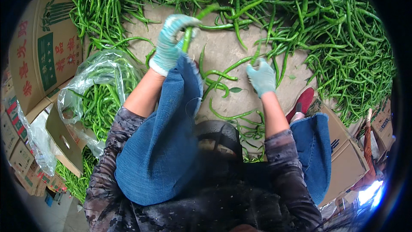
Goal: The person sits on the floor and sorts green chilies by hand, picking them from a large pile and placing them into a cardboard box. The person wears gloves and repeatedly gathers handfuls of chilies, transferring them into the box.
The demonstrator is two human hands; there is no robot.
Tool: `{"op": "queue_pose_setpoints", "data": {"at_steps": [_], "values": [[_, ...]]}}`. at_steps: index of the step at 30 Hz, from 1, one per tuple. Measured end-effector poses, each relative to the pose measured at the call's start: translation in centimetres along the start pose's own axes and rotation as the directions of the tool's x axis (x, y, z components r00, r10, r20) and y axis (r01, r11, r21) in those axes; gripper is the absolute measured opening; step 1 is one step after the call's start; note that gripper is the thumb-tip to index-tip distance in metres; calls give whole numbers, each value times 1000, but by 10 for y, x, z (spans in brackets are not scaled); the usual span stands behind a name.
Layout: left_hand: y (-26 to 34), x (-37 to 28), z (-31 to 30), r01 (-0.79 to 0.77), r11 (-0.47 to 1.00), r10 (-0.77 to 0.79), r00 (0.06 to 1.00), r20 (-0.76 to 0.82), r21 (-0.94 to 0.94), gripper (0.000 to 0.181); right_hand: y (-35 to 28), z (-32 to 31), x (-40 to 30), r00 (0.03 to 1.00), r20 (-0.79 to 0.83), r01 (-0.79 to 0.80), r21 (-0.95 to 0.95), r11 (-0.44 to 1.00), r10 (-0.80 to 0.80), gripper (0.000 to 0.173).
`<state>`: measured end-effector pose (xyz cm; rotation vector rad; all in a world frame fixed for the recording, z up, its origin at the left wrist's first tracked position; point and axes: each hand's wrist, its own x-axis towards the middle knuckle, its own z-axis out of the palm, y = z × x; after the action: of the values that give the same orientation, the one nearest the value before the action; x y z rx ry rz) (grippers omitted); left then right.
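My left hand [172,40], in a striped pale green knit glove, is closed around a long green chili pepper [186,40] above my left knee. A blurred green length sticks out beyond its fingertips; whether it is a second pepper I cannot tell. Lower and to the right, my right hand [262,75], gloved alike, pinches a thin green chili pepper [256,54] that points away from me and is blurred. Several loose chili peppers [222,77] lie on the concrete floor [231,43] between the hands. A large heap of chili peppers [338,29] spreads across the back and right.
At left stands a printed cardboard box [48,48] with its flaps up. A clear plastic bag [93,67] lines it, with chili peppers [101,109] inside. Flattened cardboard [341,158] lies by my right leg, near a red shoe [304,101]. More cartons [22,161] are stacked far left.
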<state>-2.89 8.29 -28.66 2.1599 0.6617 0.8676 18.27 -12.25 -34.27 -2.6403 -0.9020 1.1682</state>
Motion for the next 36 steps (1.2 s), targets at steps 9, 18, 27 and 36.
{"op": "queue_pose_setpoints", "data": {"at_steps": [9, 18, 27, 36], "values": [[7, 9, -39, -54, 971, 82, 990, -115, 235, 24, -12, 73, 25, 951, 12, -307, 162, 938, 310, 49], [-31, -12, -19, 27, 853, -199, 940, 276, 522, 21, -2, 72, 22, 962, -169, -216, -4, 976, 213, 47], [-32, -91, 47, -231, 919, -75, 692, 718, 318, 28, -3, 54, 18, 988, 40, -151, 237, 960, 146, 48], [10, -31, 29, 984, -72, -537, 99, 837, -163, 30, -20, -16, -50, 622, -501, 752, 170, 637, -602, 26]]}}
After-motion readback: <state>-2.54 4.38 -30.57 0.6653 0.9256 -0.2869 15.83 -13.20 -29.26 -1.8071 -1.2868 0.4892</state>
